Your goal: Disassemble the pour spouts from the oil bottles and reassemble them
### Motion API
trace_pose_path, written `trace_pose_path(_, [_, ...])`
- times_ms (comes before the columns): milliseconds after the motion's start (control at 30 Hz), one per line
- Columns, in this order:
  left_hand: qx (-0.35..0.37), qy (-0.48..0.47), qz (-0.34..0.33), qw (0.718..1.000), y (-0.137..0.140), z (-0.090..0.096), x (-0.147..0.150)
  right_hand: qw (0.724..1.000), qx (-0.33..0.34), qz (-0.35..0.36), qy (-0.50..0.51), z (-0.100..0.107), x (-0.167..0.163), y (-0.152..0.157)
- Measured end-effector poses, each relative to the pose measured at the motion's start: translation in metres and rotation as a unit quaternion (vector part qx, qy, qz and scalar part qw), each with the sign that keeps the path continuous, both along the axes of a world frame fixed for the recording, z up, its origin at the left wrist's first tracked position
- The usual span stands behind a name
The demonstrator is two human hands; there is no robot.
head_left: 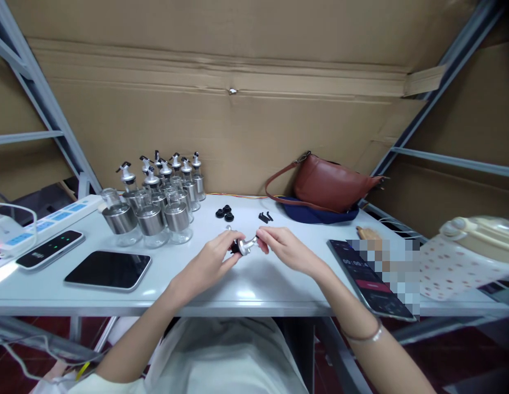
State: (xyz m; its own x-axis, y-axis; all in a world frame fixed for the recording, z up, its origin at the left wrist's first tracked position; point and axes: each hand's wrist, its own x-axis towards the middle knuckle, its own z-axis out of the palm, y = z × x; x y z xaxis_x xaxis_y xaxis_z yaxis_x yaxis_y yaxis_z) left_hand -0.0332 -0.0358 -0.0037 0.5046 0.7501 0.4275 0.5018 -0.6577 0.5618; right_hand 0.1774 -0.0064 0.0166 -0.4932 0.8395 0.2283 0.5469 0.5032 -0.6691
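Observation:
My left hand (215, 256) is closed around the base of a silver pour spout (244, 247) with a black stopper end, held just above the table. The fingertips of my right hand (285, 247) pinch the thin tip of the same spout; a small dark bit shows there, too small to make out. Three black rubber stoppers (227, 209) lie beyond my left hand. Several small black flip caps (265, 216) lie beyond my right hand. A little silver piece (228, 227) peeks out behind the left fingers, mostly hidden.
Several glass bottles (151, 224) with steel bands stand at the left, most topped with spouts. A black-topped flat device (109, 269), a power strip (53, 221), a phone (369, 279), a brown bag (332, 183) on dark blue cloth and a dotted white container (459, 262) surround the workspace.

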Motion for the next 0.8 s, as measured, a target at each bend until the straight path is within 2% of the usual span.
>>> trace_pose_path(133, [0.015,0.027,-0.034,0.999,-0.002,0.004,-0.001,0.999,-0.007,0.010,0.036,-0.003,-0.002,-0.017])
trace_pose_path(367, [0.044,0.066,-0.053,0.995,0.000,-0.002,0.002,0.989,-0.098,0.069,0.089,-0.007,0.001,-0.005])
trace_pose_path(467, [0.081,0.079,-0.038,0.993,0.002,-0.003,0.002,0.981,-0.122,0.000,0.152,-0.004,0.009,0.010])
trace_pose_path(533, [0.093,0.076,-0.018,0.993,0.004,-0.003,0.001,0.974,-0.093,-0.081,0.188,-0.001,0.018,0.023])
trace_pose_path(667, [0.107,0.054,0.000,0.993,0.005,-0.005,-0.001,0.979,-0.014,-0.189,0.078,-0.004,0.039,0.045])
trace_pose_path(800, [0.105,0.055,0.003,0.993,0.005,-0.005,0.000,0.967,0.001,-0.233,-0.107,-0.021,0.046,0.055])
